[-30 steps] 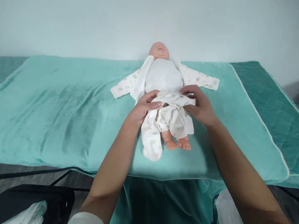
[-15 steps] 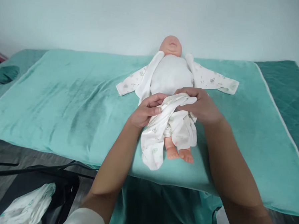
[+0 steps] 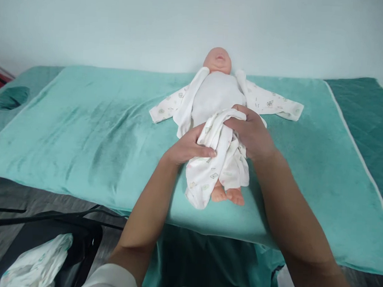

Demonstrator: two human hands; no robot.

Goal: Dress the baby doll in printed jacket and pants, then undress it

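Note:
A baby doll lies on its back, head toward the wall, its bare feet toward me. An open white printed jacket spreads around its white-covered torso, sleeves out to both sides. Over the doll's hips and legs are printed baby pants, bunched, with one leg part hanging loose at the left. My left hand pinches the cloth on the left, thumb on top. At the waist, my right hand grips a fold of the same cloth. The doll's hips are hidden.
A teal cover lies over the padded table, which has a face hole at its left end. Below on the left, a folded white printed cloth or diaper rests on a black chair. Behind stands a pale wall.
Both hands have closed further on the pants cloth. My right hand has lifted its fold slightly up and left, and the loose leg part has been drawn upward.

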